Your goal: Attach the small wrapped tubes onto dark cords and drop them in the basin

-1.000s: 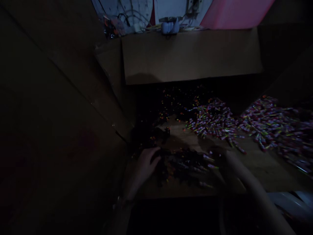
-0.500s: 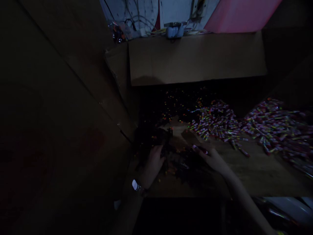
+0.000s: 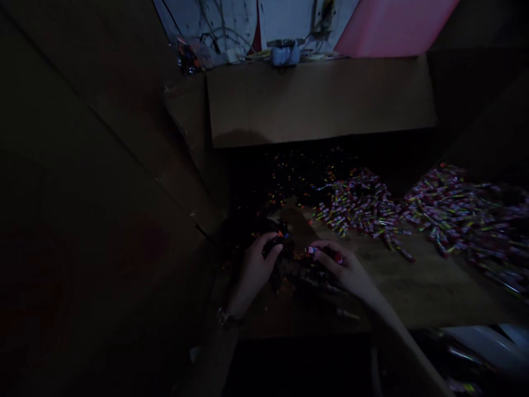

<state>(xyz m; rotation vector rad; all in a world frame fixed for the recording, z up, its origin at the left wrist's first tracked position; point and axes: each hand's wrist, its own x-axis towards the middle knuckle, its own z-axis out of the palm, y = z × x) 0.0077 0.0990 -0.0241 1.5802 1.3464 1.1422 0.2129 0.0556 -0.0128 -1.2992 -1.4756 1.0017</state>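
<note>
Above the wooden tabletop point(image 3: 413, 286), the left hand point(image 3: 258, 262) pinches dark pieces point(image 3: 275, 241); the right hand point(image 3: 345, 267) angles inward, gripping a tube point(image 3: 311, 250).

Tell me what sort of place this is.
Probably a small, dim workshop: a wooden worktop bears a big pile of small, striped sticks, with a cardboard flap behind it.
</note>
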